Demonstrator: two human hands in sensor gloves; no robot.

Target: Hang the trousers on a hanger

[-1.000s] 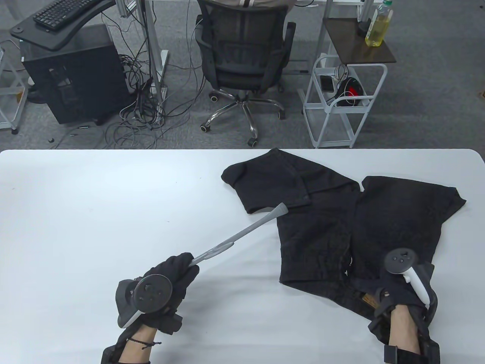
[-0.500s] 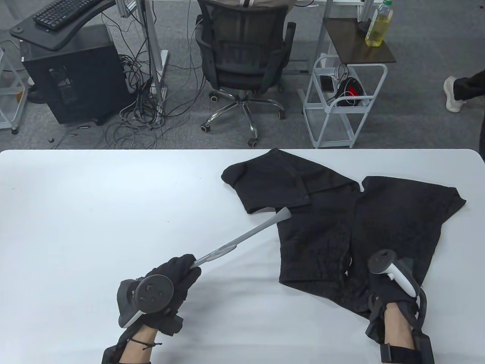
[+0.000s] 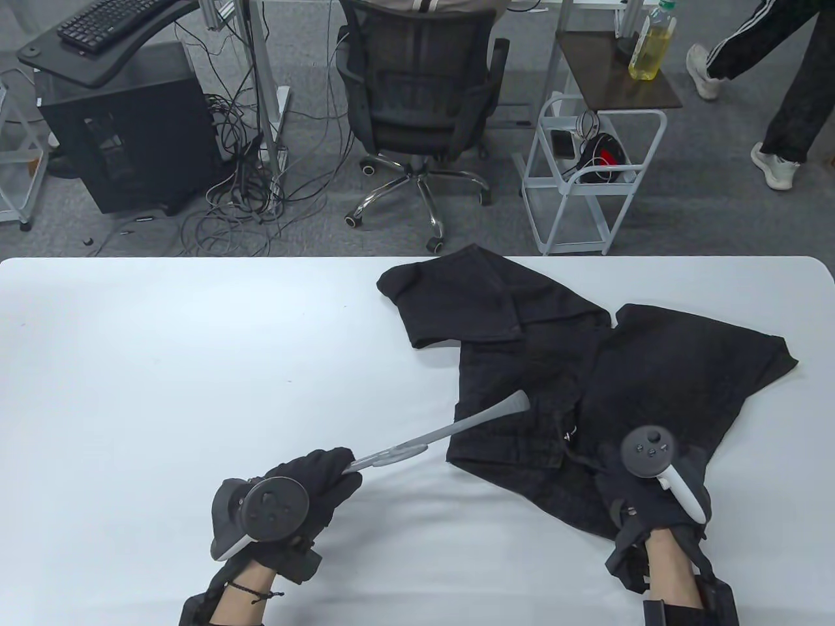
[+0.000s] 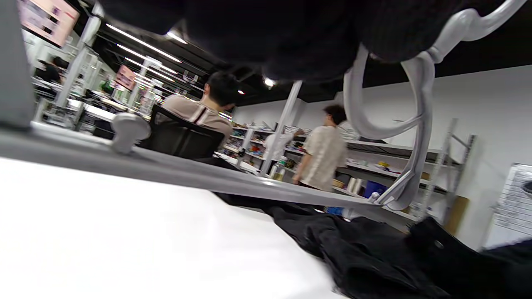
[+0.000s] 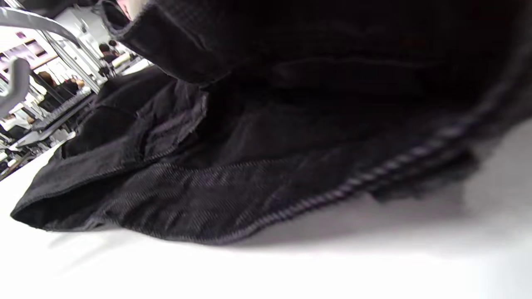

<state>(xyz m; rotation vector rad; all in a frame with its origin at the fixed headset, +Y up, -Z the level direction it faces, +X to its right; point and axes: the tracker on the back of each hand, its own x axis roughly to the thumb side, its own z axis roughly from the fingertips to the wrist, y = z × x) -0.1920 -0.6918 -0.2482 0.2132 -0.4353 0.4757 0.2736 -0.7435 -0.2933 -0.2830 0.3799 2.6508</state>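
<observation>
Fingers of the left hand are wrapped round the hanger, whose tip is now advanced over the trousers, themselves dragged nearer by the right hand, its grip unclear.

The black trousers are matt woven cloth with a fine ribbed grain and stitched hems. The grey hanger is smooth moulded plastic with a slight sheen. The white table has a smooth, faintly glossy top. Both black gloves are matt knitted fabric.
</observation>
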